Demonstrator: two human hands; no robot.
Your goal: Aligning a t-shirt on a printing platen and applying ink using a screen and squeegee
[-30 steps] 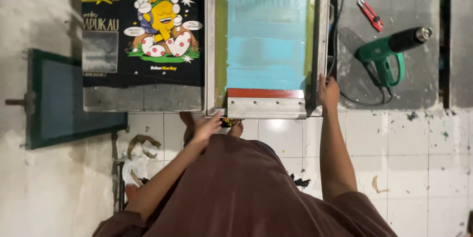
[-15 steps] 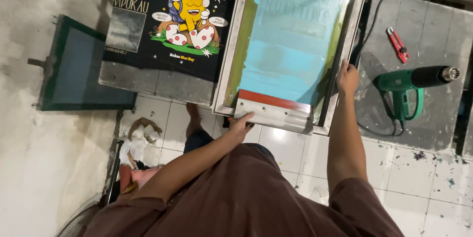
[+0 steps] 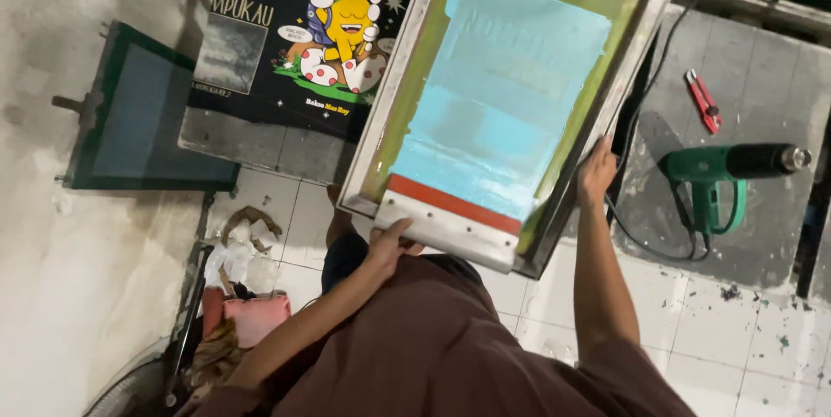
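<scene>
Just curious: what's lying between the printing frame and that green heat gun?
In the head view, a black cable runs between the screen frame and the green heat gun, over grey tabletop.

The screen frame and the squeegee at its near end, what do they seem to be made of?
Screen frame: probably aluminium, with pale, dull grey, paint-stained bars. Squeegee: likely a brushed metal handle, light grey, with a red, probably rubber, blade strip. The left hand touches the handle.

Grey worktop: green heat gun, red cutter, black cable on it.
</scene>
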